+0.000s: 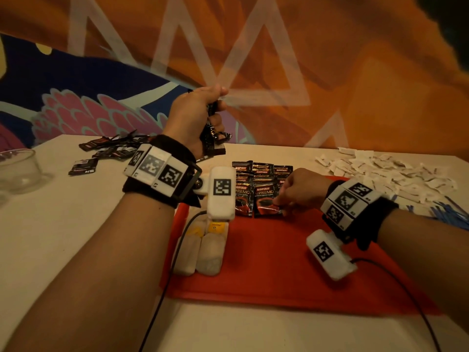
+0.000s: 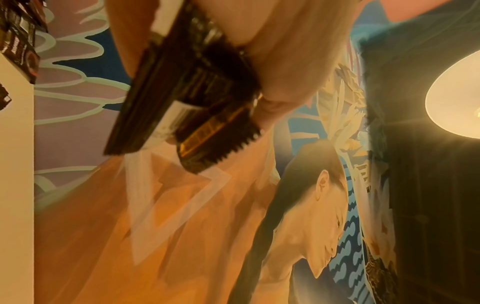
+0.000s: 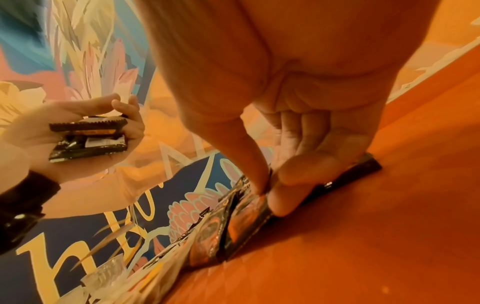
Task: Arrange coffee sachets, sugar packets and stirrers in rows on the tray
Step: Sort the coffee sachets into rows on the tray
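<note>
Rows of black Kopiko coffee sachets [image 1: 262,174] lie at the far end of the red tray [image 1: 279,262]. My right hand [image 1: 299,191] pinches the lower corner of the front sachet [image 1: 266,199] between thumb and forefinger; the right wrist view shows that sachet [image 3: 246,216] flat on the tray [image 3: 363,236]. My left hand [image 1: 200,118] is raised above the table's far edge and grips a small stack of sachets [image 2: 187,90], also seen as the stack [image 3: 88,137] in the right wrist view. Two white sugar packets [image 1: 200,250] lie at the tray's left edge.
Loose sachets [image 1: 106,148] are scattered at the table's far left, beside a glass bowl [image 1: 17,171]. A heap of white sugar packets [image 1: 385,171] and blue stirrers [image 1: 451,212] lie at the right. A painted wall stands behind the table. Cables run from both wrist cameras.
</note>
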A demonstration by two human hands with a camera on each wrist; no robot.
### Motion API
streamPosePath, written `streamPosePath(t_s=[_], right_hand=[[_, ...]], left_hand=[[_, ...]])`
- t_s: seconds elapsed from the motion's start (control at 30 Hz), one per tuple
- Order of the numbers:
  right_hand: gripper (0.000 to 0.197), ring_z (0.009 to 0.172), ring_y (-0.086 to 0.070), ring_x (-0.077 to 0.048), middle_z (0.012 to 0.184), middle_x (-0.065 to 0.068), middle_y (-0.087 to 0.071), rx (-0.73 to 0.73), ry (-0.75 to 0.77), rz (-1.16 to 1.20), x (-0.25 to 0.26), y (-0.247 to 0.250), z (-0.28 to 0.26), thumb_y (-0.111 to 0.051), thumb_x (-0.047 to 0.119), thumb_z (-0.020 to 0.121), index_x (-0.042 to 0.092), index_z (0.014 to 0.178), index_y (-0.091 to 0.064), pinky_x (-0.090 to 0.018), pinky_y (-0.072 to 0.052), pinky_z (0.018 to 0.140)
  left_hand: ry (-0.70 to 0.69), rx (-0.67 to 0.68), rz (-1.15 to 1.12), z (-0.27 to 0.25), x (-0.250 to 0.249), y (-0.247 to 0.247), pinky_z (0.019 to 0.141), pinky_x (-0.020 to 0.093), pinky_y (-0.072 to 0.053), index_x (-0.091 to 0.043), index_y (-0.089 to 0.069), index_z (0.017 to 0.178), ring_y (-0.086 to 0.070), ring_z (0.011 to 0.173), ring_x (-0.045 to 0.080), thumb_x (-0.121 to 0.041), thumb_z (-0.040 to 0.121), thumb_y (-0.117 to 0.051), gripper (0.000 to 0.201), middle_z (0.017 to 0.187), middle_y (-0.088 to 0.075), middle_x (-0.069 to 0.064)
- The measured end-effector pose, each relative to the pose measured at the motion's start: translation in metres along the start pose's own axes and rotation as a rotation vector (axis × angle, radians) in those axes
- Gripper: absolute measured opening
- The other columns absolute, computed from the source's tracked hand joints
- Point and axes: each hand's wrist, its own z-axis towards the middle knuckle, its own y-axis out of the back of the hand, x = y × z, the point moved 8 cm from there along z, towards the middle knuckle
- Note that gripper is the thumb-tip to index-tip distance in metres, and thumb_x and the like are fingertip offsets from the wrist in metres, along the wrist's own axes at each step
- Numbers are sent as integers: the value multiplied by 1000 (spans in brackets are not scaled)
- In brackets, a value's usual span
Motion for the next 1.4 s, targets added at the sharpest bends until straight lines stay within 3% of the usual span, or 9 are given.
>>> streamPosePath(t_s=[0.43,0.63,0.77,0.83,0.93,1.0,1.1,1.23,1.4], right_hand=[[14,92,-74,-26,86,-13,-76,24,-22,66,0,-5,2,-72,16,88,4,91,-64,-41,-58,89],[15,85,-75,-24,85,-13,-76,-8,-4,64,-2,0,3,-73,18,88,6,86,-64,-36,-60,80],[19,79,-75,-22,85,-13,-76,-43,44,8,4,9,2,-73,23,88,6,94,-65,-34,-61,74],[19,77,-75,-23,85,-14,-75,-56,98,37,11,16,0,-73,24,88,8,95,-63,-35,-60,71],[20,73,-74,-20,82,-10,-75,-142,238,144,30,33,-7,-71,27,90,11,98,-62,-30,-56,62],[16,74,-72,-16,85,-7,-73,-199,357,235,47,42,-16,-65,29,93,13,97,-63,-26,-53,60],[10,72,-68,-13,88,-6,-70,-217,488,411,67,47,-28,-60,20,97,15,89,-62,-23,-50,57],[11,71,-65,-21,82,-12,-66,-130,525,770,73,43,-33,-53,1,92,5,86,-62,-29,-46,56],[22,73,-64,-18,82,-5,-69,-124,533,900,69,42,-30,-60,29,94,8,89,-66,-26,-47,57]], left_hand=[[16,6,28,-1,4,-2,45,20,-37,-11,-64,99,-40,47,7,-22,101,-54,15,72,-55,0],[52,24,61,-6,6,-7,49,20,-37,-12,-61,101,-39,51,8,-11,95,-57,7,71,-47,-1],[57,50,162,-7,13,-12,65,28,-38,-13,-61,98,-42,65,12,7,84,-45,30,79,-46,2],[82,74,163,-7,17,-16,66,31,-38,-12,-59,99,-43,65,14,12,83,-39,35,77,-46,3],[134,136,65,-8,23,-24,71,33,-48,-5,-56,108,-57,74,20,20,86,-32,41,88,-56,12],[144,192,19,-9,25,-29,81,36,-59,-3,-56,120,-69,91,28,22,90,-31,46,105,-65,20],[75,249,81,-12,20,-35,86,41,-59,-9,-53,133,-70,102,28,17,95,-38,48,117,-68,18],[-36,183,226,-12,12,-34,90,45,-57,-17,-57,132,-65,111,35,11,94,-50,48,123,-63,17],[-131,103,317,-12,8,-35,79,33,-61,-17,-59,129,-68,96,21,9,92,-58,44,110,-65,2]])
